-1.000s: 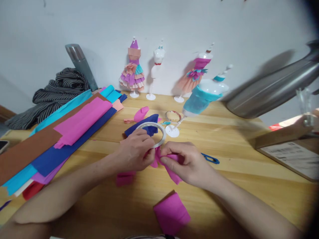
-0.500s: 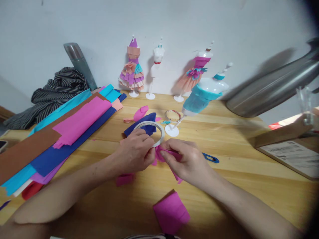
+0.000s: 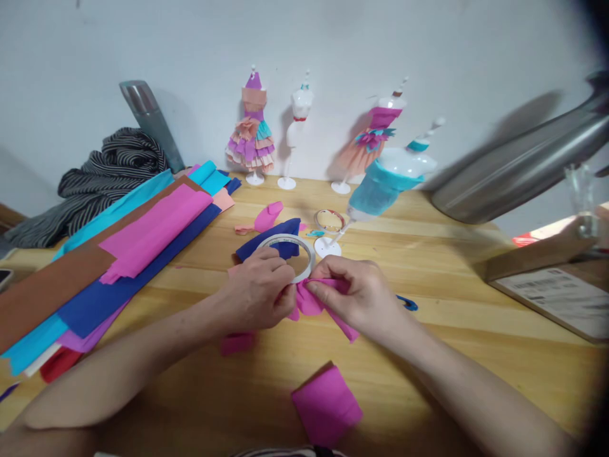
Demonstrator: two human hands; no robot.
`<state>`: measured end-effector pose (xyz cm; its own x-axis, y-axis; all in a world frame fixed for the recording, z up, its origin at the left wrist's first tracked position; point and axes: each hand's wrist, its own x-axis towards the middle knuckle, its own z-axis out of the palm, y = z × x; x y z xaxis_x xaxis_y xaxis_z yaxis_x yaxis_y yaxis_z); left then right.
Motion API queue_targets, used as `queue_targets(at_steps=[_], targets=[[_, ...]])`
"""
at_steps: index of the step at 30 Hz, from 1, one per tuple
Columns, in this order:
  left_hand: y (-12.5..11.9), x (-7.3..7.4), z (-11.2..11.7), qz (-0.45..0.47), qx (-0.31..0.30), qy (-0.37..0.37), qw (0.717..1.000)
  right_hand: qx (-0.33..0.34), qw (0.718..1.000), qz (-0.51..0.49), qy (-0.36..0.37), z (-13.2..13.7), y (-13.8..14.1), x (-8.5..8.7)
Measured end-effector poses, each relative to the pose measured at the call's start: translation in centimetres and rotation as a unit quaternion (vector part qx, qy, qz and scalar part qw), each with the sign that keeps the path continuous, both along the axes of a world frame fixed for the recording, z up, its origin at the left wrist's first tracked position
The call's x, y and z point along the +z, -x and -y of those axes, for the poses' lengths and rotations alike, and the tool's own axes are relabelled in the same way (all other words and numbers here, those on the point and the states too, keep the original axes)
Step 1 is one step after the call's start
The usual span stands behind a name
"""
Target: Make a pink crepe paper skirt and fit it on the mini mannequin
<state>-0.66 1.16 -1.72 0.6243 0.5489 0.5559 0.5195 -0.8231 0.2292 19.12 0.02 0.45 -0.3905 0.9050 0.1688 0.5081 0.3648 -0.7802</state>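
My left hand (image 3: 262, 289) is closed, with a roll of tape (image 3: 304, 273) gripped in it so that the ring stands out above the knuckles. Gathered magenta crepe paper (image 3: 311, 301) runs between both hands, just under the ring. My right hand (image 3: 359, 295) pinches that paper between thumb and fingers, and one end hangs below the palm. Whether the left fingers also grip the paper is hidden. A folded magenta crepe paper piece (image 3: 328, 406) lies nearer me, and a dark blue piece (image 3: 280, 231) lies behind the ring.
Crepe paper sheets (image 3: 157, 235) are stacked at left beside a striped cloth (image 3: 114, 165). Small dress forms stand behind, one in turquoise paper (image 3: 387, 187). A bracelet (image 3: 329, 221), a blue-handled tool (image 3: 408, 303), a cardboard box (image 3: 547, 285) and a metal flask (image 3: 514, 152) are around.
My right hand has shifted slightly up, and the crepe paper under it is fanned wider. My left hand and the tape roll have barely moved.
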Motion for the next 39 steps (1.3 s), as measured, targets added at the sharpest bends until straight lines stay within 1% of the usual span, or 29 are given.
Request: queue_targets(at_steps=[2,6,10,14,16,19,22,28,34,39], targets=[[0.0,0.0,0.0,0.002,0.0,-0.006,1.0,0.003,1.0,-0.007,0.009,0.0,0.0,-0.1],[-0.1,-0.2,-0.1,0.001,0.009,-0.009,1.0,0.042,0.999,-0.022,0.019,0.4,0.3,-0.2],[-0.1,-0.3,-0.1,-0.001,0.006,0.005,1.0,0.05,0.999,0.001,0.001,0.8,0.5,0.0],[0.0,-0.2,-0.1,-0.005,-0.003,0.019,1.0,0.084,0.996,-0.002,-0.006,0.7,0.2,0.2],[0.1,-0.1,-0.1,-0.003,-0.007,0.021,1.0,0.072,0.997,-0.006,-0.007,0.5,0.0,0.2],[0.1,0.1,-0.1,0.008,-0.009,0.015,1.0,0.027,1.0,-0.009,-0.001,0.2,-0.2,0.2],[0.1,0.2,-0.1,0.015,-0.017,0.009,1.0,0.0,1.0,-0.003,-0.001,0.0,-0.3,0.2],[0.1,0.4,0.0,0.001,-0.024,0.014,1.0,-0.013,0.999,-0.018,0.028,-0.3,-0.3,-0.1],[0.1,0.3,0.0,0.007,-0.032,0.011,0.999,-0.022,0.999,-0.029,0.018,-0.6,-0.3,-0.4],[0.0,0.4,0.1,0.008,-0.031,0.009,0.999,-0.025,0.998,-0.037,0.04,-0.7,-0.3,-0.7]])
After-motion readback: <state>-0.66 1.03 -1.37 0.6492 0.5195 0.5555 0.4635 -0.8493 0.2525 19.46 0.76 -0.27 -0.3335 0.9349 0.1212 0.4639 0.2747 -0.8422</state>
